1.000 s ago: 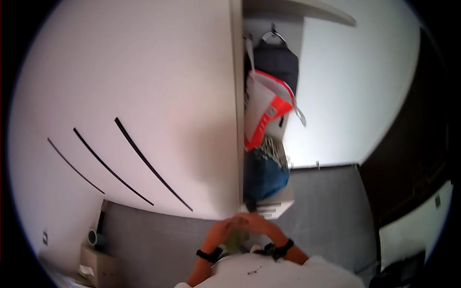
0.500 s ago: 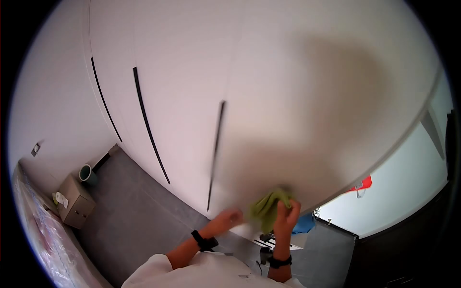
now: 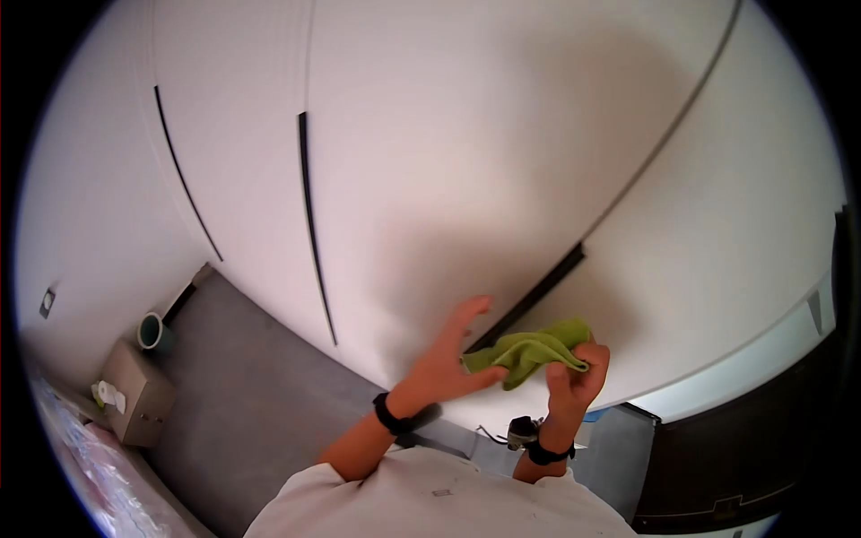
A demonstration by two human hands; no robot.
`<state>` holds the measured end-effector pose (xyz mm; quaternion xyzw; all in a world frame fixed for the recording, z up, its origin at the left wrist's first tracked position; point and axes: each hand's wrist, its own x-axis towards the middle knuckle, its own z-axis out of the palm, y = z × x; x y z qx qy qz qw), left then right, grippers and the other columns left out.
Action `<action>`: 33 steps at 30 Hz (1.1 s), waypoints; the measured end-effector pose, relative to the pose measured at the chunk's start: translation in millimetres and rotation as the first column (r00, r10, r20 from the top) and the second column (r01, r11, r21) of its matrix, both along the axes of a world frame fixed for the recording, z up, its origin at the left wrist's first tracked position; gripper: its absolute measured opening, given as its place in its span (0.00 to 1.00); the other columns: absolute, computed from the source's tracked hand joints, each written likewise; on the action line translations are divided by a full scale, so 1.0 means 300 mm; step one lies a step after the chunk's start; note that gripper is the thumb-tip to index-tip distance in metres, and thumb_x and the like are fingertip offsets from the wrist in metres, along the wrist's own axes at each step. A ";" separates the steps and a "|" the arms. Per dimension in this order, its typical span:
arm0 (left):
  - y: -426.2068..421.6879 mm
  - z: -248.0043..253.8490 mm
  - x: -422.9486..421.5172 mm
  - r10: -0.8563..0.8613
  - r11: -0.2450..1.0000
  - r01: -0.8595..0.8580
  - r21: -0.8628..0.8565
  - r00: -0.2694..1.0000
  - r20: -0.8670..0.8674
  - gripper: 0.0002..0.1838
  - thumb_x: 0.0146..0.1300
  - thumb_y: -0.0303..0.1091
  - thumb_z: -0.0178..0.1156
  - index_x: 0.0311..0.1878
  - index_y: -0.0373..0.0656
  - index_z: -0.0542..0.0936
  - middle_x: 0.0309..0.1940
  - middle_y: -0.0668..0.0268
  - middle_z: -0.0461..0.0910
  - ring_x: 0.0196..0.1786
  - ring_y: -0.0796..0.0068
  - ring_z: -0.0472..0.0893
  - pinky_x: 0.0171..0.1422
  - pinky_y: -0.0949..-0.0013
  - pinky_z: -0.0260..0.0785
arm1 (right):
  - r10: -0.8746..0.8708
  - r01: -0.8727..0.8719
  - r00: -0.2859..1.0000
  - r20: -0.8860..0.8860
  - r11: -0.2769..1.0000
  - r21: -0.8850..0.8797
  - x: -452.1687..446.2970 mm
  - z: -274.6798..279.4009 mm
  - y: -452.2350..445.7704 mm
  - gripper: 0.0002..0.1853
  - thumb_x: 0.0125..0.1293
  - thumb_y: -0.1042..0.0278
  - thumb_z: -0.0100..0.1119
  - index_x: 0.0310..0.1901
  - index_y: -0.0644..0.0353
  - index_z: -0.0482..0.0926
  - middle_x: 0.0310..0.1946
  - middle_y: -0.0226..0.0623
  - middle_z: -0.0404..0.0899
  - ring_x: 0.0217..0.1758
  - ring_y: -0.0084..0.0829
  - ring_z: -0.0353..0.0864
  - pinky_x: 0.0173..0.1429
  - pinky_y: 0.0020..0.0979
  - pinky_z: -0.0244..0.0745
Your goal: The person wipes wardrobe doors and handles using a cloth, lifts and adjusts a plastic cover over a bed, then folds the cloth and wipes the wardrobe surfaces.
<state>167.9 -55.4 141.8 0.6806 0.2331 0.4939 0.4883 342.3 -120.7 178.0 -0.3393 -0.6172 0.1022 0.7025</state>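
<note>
My right hand (image 3: 578, 381) is closed around one end of a crumpled green cloth (image 3: 529, 354). The cloth's other end reaches left to the thumb of my left hand (image 3: 444, 363). That hand has its fingers and thumb spread, and its thumb tip meets or overlaps the cloth; which one I cannot tell. Behind the cloth runs the slanted black handle (image 3: 543, 287) of a tall white cabinet door (image 3: 466, 152). The left fingers are beside the handle's lower end. A dark band is on each wrist.
More black handles (image 3: 309, 224) line the white cabinet front to the left. On the grey floor (image 3: 260, 403) stand a small bedside cabinet (image 3: 134, 394) and a teal bin (image 3: 152, 332). Plastic-wrapped bedding (image 3: 99, 466) lies at lower left. A dark panel (image 3: 726, 448) is at lower right.
My left hand has risen and moved right to the cloth, its fingers spreading. My right hand and the cloth moved right and up. The nearest door handle now appears farther right and more slanted.
</note>
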 end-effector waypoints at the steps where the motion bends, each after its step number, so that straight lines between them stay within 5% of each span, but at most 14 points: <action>1: 0.009 0.020 -0.028 -0.161 0.987 0.161 -0.012 0.986 0.036 0.38 0.53 0.31 0.68 0.67 0.44 0.62 0.63 0.61 0.64 0.66 0.66 0.63 0.66 0.63 0.59 | -0.001 0.003 0.997 0.084 1.000 -0.017 -0.051 -0.002 0.022 0.14 0.61 0.72 0.62 0.44 0.62 0.67 0.44 0.48 0.73 0.44 0.35 0.73 0.50 0.33 0.69; 3: 0.052 0.004 -0.093 -0.420 0.892 0.430 -0.141 0.903 0.092 0.27 0.60 0.29 0.62 0.62 0.39 0.67 0.55 0.60 0.72 0.59 0.70 0.70 0.62 0.67 0.62 | -0.057 0.070 0.984 0.172 0.995 -0.071 -0.127 -0.047 0.089 0.15 0.59 0.76 0.63 0.44 0.63 0.68 0.43 0.49 0.73 0.43 0.38 0.74 0.48 0.32 0.69; 6: 0.138 0.000 -0.199 -0.239 0.940 0.249 -0.234 0.968 0.072 0.19 0.65 0.27 0.57 0.58 0.38 0.71 0.48 0.62 0.76 0.53 0.74 0.72 0.58 0.67 0.64 | -0.120 0.131 0.963 0.242 0.991 -0.030 -0.206 -0.068 0.203 0.15 0.58 0.76 0.62 0.45 0.63 0.69 0.43 0.48 0.73 0.43 0.38 0.73 0.48 0.33 0.69; 8: 0.230 0.068 -0.260 -0.196 0.965 0.204 -0.164 0.979 0.063 0.16 0.64 0.26 0.55 0.56 0.37 0.72 0.44 0.62 0.77 0.47 0.72 0.75 0.52 0.68 0.67 | -0.082 0.090 0.950 0.302 0.996 -0.015 -0.247 -0.043 0.264 0.17 0.58 0.76 0.62 0.48 0.64 0.70 0.43 0.46 0.73 0.45 0.39 0.73 0.51 0.34 0.68; 11: 0.388 0.167 -0.371 0.010 0.886 0.148 0.439 0.941 -0.337 0.19 0.60 0.27 0.59 0.55 0.36 0.72 0.43 0.56 0.76 0.41 0.61 0.77 0.47 0.69 0.69 | -0.090 0.138 0.957 0.277 0.978 -0.157 -0.317 -0.016 0.358 0.21 0.58 0.74 0.62 0.53 0.65 0.69 0.44 0.46 0.75 0.48 0.42 0.74 0.55 0.37 0.68; 14: 0.498 0.263 -0.464 -0.102 0.931 0.260 0.256 0.860 -0.501 0.22 0.59 0.29 0.61 0.57 0.38 0.71 0.44 0.57 0.77 0.43 0.64 0.77 0.49 0.68 0.69 | -0.106 0.129 0.973 0.203 0.986 -0.104 -0.362 -0.135 0.498 0.21 0.58 0.74 0.62 0.52 0.66 0.69 0.45 0.47 0.75 0.47 0.44 0.75 0.54 0.37 0.69; 20: 0.636 0.164 -0.517 -0.372 0.909 0.401 0.110 0.902 -0.219 0.27 0.57 0.29 0.65 0.59 0.38 0.69 0.41 0.62 0.77 0.42 0.71 0.76 0.47 0.71 0.68 | -0.105 0.150 0.953 0.285 0.979 -0.140 -0.483 -0.135 0.617 0.11 0.55 0.80 0.61 0.41 0.62 0.77 0.38 0.43 0.78 0.45 0.44 0.76 0.51 0.38 0.72; 22: 0.636 0.129 -0.493 -0.217 0.895 0.319 0.312 0.922 -0.321 0.21 0.59 0.30 0.65 0.55 0.40 0.72 0.39 0.64 0.75 0.38 0.71 0.74 0.42 0.71 0.67 | -0.140 0.196 0.921 0.365 0.973 -0.122 -0.508 -0.168 0.630 0.11 0.55 0.81 0.61 0.41 0.62 0.77 0.36 0.43 0.78 0.43 0.44 0.76 0.49 0.38 0.72; 26: 0.667 0.069 -0.499 -0.340 0.917 0.383 0.111 0.897 -0.284 0.15 0.62 0.30 0.62 0.51 0.42 0.74 0.38 0.64 0.73 0.35 0.70 0.72 0.39 0.70 0.66 | -0.262 0.330 0.891 0.371 0.934 -0.134 -0.553 -0.197 0.624 0.11 0.54 0.82 0.61 0.40 0.62 0.78 0.35 0.42 0.77 0.42 0.42 0.76 0.48 0.36 0.73; 29: 0.696 0.043 -0.534 -0.328 0.874 0.403 0.272 0.901 -0.284 0.12 0.63 0.28 0.59 0.50 0.43 0.74 0.38 0.63 0.73 0.37 0.66 0.73 0.40 0.66 0.66 | -0.256 0.261 0.965 0.048 0.940 -0.221 -0.595 -0.372 0.615 0.16 0.55 0.80 0.61 0.47 0.61 0.75 0.42 0.41 0.77 0.45 0.34 0.77 0.49 0.32 0.73; 30: 0.702 0.039 -0.552 -0.310 0.827 0.425 0.367 0.890 -0.333 0.12 0.63 0.27 0.57 0.50 0.43 0.74 0.39 0.62 0.73 0.38 0.64 0.74 0.40 0.64 0.67 | -0.248 0.261 0.965 0.083 0.942 -0.213 -0.617 -0.409 0.604 0.16 0.55 0.80 0.61 0.47 0.61 0.75 0.42 0.41 0.77 0.45 0.34 0.77 0.49 0.32 0.73; 32: 0.704 0.035 -0.585 -0.263 0.779 0.412 0.472 0.899 -0.350 0.11 0.63 0.26 0.55 0.49 0.43 0.74 0.40 0.62 0.73 0.38 0.63 0.75 0.41 0.63 0.67 | -0.190 0.139 0.981 -0.049 0.849 -0.511 -0.652 -0.468 0.588 0.15 0.61 0.79 0.58 0.50 0.64 0.71 0.46 0.40 0.73 0.50 0.26 0.73 0.49 0.30 0.71; 33: 0.697 0.032 -0.596 -0.308 0.730 0.444 0.519 0.892 -0.330 0.11 0.62 0.26 0.54 0.48 0.43 0.74 0.40 0.62 0.71 0.39 0.62 0.75 0.41 0.62 0.68 | -0.202 0.284 0.956 0.213 0.819 -0.498 -0.645 -0.542 0.587 0.15 0.63 0.76 0.57 0.51 0.64 0.70 0.44 0.40 0.74 0.49 0.25 0.74 0.48 0.29 0.72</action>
